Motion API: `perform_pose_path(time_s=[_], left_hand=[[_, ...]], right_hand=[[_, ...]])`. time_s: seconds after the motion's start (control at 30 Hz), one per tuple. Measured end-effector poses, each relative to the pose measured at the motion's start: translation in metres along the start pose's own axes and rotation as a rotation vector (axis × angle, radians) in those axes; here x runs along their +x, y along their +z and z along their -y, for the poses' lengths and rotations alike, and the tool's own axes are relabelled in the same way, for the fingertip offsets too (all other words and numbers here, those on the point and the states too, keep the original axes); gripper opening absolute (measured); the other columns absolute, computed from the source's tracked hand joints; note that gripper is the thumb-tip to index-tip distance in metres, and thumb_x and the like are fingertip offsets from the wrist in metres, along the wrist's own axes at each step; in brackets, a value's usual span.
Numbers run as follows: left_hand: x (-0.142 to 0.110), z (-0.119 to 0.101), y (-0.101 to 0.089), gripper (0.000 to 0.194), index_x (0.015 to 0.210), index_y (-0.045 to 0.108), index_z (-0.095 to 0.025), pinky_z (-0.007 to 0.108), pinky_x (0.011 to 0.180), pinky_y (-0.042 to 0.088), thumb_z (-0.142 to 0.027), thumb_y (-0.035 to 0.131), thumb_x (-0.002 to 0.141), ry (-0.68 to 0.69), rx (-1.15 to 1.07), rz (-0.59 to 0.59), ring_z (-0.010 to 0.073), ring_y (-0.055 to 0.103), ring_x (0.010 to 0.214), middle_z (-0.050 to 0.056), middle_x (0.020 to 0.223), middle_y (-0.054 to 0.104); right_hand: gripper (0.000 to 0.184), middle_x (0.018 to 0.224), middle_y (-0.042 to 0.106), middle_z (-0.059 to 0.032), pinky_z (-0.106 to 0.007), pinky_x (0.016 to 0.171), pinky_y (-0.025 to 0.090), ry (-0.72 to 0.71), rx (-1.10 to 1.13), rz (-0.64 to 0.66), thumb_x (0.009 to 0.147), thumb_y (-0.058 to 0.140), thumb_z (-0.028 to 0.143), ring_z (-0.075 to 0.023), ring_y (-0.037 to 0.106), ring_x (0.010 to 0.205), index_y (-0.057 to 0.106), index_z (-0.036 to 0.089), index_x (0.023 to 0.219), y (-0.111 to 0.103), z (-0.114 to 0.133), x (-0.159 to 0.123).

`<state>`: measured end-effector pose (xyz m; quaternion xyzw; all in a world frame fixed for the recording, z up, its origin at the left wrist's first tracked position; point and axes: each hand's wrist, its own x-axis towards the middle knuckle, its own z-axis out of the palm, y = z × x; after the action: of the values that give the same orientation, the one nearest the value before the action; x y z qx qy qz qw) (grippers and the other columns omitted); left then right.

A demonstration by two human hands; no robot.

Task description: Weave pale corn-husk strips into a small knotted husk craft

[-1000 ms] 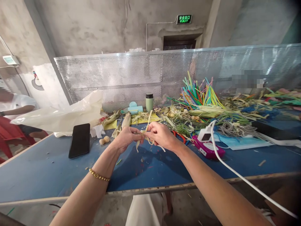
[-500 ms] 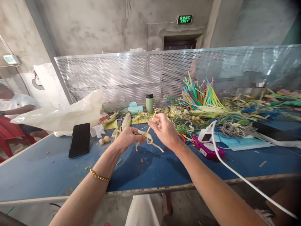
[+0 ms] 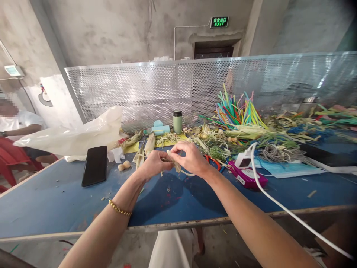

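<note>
Between my two hands is a pale, bent strip of dried husk [image 3: 178, 168], its loose end trailing to the right below my fingers. My left hand [image 3: 154, 163] is closed on it, thumb and fingers pinched together. My right hand [image 3: 187, 156] pinches the strip from the other side, its fingertips close to those of the left. The fingers partly hide the husk. Left of my hands, two small wooden balls [image 3: 124, 166] lie on the blue table [image 3: 111, 212]. Dry corn husks [image 3: 150, 144] lie just behind my left hand.
A black phone [image 3: 95, 166] and plastic bag [image 3: 72, 134] are at left. A green bottle [image 3: 177, 122] stands behind my hands. Husks, colourful pipe cleaners [image 3: 240, 109], red-handled scissors [image 3: 213, 162], a magenta box [image 3: 248, 175] and a white cable [image 3: 281, 206] lie right. A person [image 3: 22, 121] sits at far left.
My right hand has moved down and left to meet the left hand. The strip's upright end and open loop are now mostly hidden by my fingers.
</note>
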<state>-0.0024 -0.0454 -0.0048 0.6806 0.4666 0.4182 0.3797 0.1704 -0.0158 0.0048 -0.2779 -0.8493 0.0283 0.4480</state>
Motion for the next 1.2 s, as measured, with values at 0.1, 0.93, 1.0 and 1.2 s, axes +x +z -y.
perform_pose_path(time_s=[0.1,0.93,1.0,1.2], left_hand=[[-0.003,-0.007,0.0,0.014,0.064,0.065,-0.015,0.026,0.056,0.033,-0.026,0.071,0.061,0.021,0.033,0.048,0.0111,0.047,0.058,-0.001,0.06,0.059],[0.003,-0.003,-0.001,0.024,0.062,0.07,-0.014,0.03,0.061,0.039,-0.028,0.087,0.054,-0.071,-0.402,-0.024,0.0135,0.055,0.058,0.003,0.058,0.064],[0.006,0.002,-0.001,0.026,0.061,0.07,-0.013,0.03,0.059,0.037,-0.03,0.088,0.054,-0.075,-0.4,-0.029,0.0134,0.054,0.056,0.004,0.056,0.063],[0.01,0.009,0.007,0.024,0.062,0.069,-0.014,0.028,0.057,0.038,-0.027,0.088,0.054,-0.072,-0.443,0.008,0.0126,0.056,0.055,0.002,0.057,0.062]], right_hand=[[0.014,0.08,0.074,-0.0015,-0.033,0.08,0.044,0.019,0.05,-0.096,0.088,0.071,0.017,-0.0181,0.063,0.08,0.071,0.02,0.074,-0.004,-0.001,0.004],[0.033,0.077,0.07,-0.0072,-0.035,0.072,0.049,0.381,0.204,-0.343,0.091,0.061,0.047,-0.0213,0.063,0.074,0.069,0.018,0.079,-0.029,-0.012,0.004],[0.041,0.069,0.067,-0.005,-0.032,0.065,0.046,0.445,0.362,-0.06,0.088,0.062,0.055,-0.0185,0.06,0.066,0.069,0.017,0.075,-0.022,-0.009,0.003],[0.037,0.062,0.057,0.0016,-0.027,0.055,0.039,0.536,0.52,0.109,0.075,0.074,0.052,-0.0125,0.048,0.056,0.066,0.017,0.071,-0.012,0.002,-0.001]])
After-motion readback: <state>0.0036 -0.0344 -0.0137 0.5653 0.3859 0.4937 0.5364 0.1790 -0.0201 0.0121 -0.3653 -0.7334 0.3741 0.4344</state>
